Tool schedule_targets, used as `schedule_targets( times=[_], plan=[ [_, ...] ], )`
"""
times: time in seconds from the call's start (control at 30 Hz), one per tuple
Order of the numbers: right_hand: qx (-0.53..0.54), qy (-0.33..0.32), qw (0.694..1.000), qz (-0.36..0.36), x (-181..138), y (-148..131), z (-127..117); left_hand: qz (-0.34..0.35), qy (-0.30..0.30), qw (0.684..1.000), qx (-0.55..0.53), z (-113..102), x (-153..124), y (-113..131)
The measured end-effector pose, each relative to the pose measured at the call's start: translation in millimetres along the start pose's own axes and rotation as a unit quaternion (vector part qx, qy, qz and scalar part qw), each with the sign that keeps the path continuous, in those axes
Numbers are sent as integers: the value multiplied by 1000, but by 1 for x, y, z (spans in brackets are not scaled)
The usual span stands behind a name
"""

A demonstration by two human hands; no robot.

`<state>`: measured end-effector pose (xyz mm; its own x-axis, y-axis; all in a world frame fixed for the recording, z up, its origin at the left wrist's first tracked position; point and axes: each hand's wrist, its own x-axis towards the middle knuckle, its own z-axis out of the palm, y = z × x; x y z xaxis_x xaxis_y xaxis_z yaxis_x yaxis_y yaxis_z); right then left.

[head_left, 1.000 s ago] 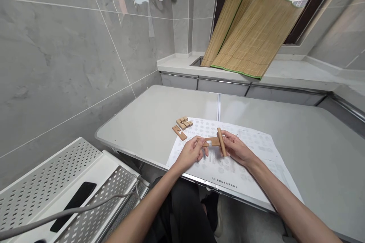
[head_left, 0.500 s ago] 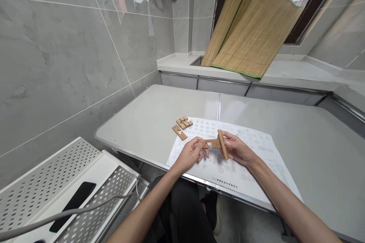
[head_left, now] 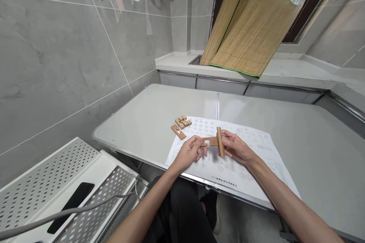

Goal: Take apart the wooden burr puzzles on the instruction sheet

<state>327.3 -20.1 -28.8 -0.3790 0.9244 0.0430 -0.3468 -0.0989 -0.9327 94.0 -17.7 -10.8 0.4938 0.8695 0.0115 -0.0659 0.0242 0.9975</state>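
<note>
My left hand (head_left: 190,151) pinches the left end of a flat notched wooden puzzle piece (head_left: 211,141) above the printed sheet. At that piece's right end, a second wooden puzzle piece (head_left: 220,142) stands crosswise, making a T shape. My right hand (head_left: 236,146) is closed around the crosswise piece from the right, some of its fingers hidden behind the wood. Beyond my left hand a loose flat piece (head_left: 178,132) with a cut-out lies at the sheet's edge. Just past it sits a cluster of notched wooden blocks (head_left: 183,122).
The printed sheet (head_left: 256,167) with rows of small diagrams lies on a pale folding table (head_left: 137,121). To the left stands a white perforated rack (head_left: 51,174), bearing a black phone (head_left: 71,207) and a grey cable (head_left: 94,209). A bamboo mat (head_left: 251,30) leans at the window.
The view has shifted slightly. The joined wooden pieces have turned a little, so the crosswise piece stands more upright. Both hands keep their grip.
</note>
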Motion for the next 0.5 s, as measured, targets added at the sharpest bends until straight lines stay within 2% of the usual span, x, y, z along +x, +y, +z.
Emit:
schedule_targets(
  times=[0.3, 0.5],
  plan=[
    [28, -42, 998, 31, -3, -1, -5, 7, -12, 1000, 1, 1, -1, 1],
    [17, -29, 999, 19, -3, -2, -6, 17, -7, 1000, 1, 2, -2, 0]
  ],
)
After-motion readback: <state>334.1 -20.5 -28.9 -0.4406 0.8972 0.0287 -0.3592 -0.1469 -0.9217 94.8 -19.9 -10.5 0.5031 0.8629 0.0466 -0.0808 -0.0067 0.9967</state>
